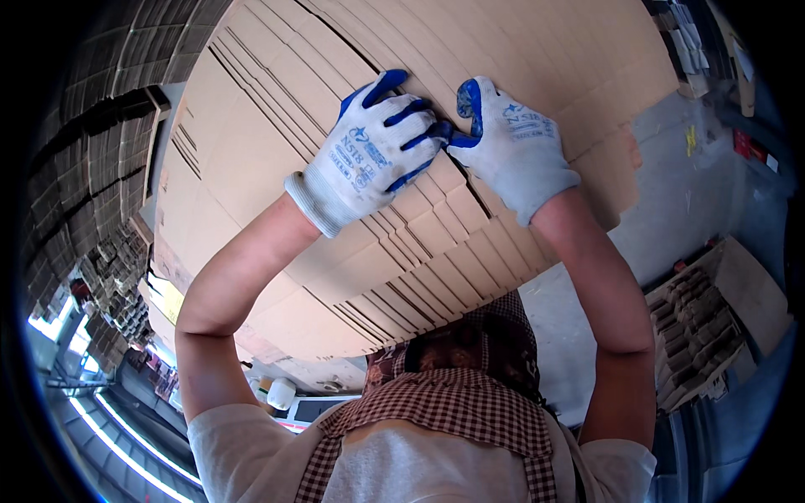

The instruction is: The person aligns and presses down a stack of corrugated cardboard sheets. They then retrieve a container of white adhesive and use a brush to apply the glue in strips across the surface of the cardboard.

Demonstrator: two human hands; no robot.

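Overlapping cardboard sheets [449, 214] spread around 12 o'clock. On them lie the gloved left hand [360, 159] at 11 o'clock and right hand [513, 151] at 1, fingers bent; whether either grips cardboard, I cannot tell.

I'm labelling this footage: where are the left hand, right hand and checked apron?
Left hand [362, 158], head view: gloved back.
Right hand [518, 149], head view: gloved back.
Checked apron [457, 404], head view: checked upper trim.
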